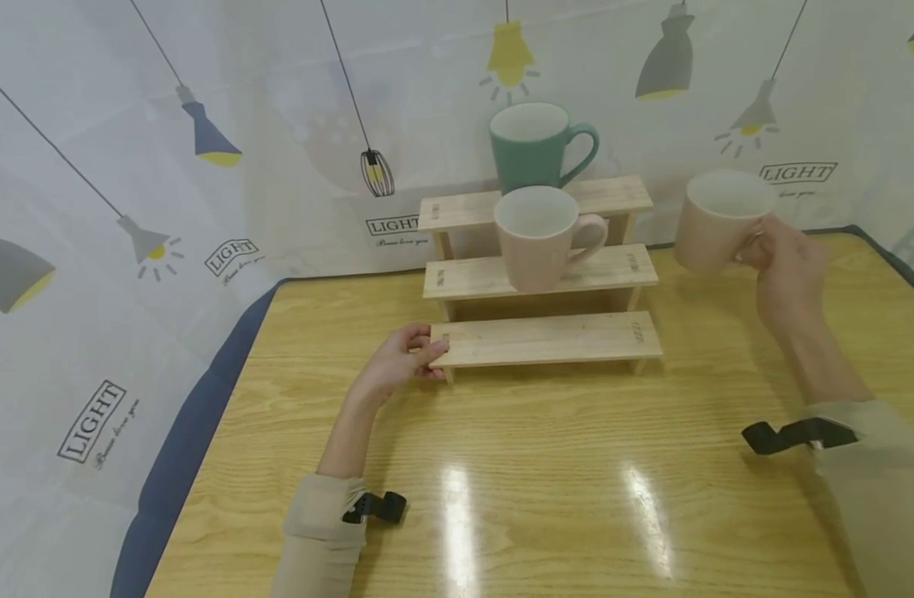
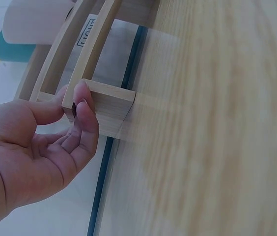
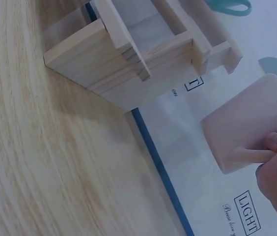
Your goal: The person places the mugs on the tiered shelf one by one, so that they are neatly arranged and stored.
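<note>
A three-tier wooden shelf (image 1: 546, 340) stands on the table. My left hand (image 1: 397, 361) pinches the left end of its lowest board between thumb and fingers; the left wrist view shows this grip on the board (image 2: 94, 54) up close. Out to the right of the shelf, my right hand (image 1: 793, 270) holds a pink mug (image 1: 706, 224) by its handle, raised above the table. In the right wrist view that mug (image 3: 246, 123) is apart from the shelf. Another pink mug (image 1: 535, 249) sits on the middle board, and a green mug (image 1: 527, 149) on the top board behind it.
The wood-grain table (image 1: 546, 482) has a dark blue edge (image 1: 195, 415) at its left and back. Behind it hangs a white cloth (image 1: 292, 141) printed with lamps and the word LIGHT. Dark straps with small devices (image 1: 800, 433) are on both sleeves.
</note>
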Demonstrator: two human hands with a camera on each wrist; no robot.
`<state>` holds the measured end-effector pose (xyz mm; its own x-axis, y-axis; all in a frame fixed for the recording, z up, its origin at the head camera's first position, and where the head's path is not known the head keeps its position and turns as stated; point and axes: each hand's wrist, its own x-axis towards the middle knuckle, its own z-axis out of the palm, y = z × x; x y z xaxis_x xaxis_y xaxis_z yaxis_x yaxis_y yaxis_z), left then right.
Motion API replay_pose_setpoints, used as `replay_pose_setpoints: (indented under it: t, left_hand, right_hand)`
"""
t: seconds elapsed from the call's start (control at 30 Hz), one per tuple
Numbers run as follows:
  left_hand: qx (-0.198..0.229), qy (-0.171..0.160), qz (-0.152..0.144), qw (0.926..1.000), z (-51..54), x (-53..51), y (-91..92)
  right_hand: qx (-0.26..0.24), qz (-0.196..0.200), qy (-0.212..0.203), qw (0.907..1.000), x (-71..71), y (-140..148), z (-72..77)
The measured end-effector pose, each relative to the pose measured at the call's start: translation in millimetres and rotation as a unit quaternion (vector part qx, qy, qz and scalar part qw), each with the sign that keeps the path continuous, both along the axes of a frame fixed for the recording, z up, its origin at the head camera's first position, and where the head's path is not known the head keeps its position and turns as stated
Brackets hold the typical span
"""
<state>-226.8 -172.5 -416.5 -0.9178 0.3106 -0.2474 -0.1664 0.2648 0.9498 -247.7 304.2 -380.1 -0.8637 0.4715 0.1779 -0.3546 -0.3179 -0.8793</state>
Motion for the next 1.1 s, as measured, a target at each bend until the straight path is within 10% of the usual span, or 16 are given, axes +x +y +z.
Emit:
replay_pose_setpoints:
  t: [0.2,0.7,1.1]
  left_hand:
    - [0.008,-0.002,0.005,1.0000,0.1,0.6,-0.3]
    - [0.009,-0.008,0.003,0.9999,0.0,0.7,-0.5]
    - [0.009,-0.005,-0.001,0.9999,-1.0,1.0,-0.5]
  right_hand:
    - [-0.101,0.065,0.077,0.9898,9.3,-6,10.7]
    - [-0.077,0.108,0.170,0.9764,29.7,-23,16.2]
    - [-0.055,0.242,0.202,0.9475,45.5,-17,13.3]
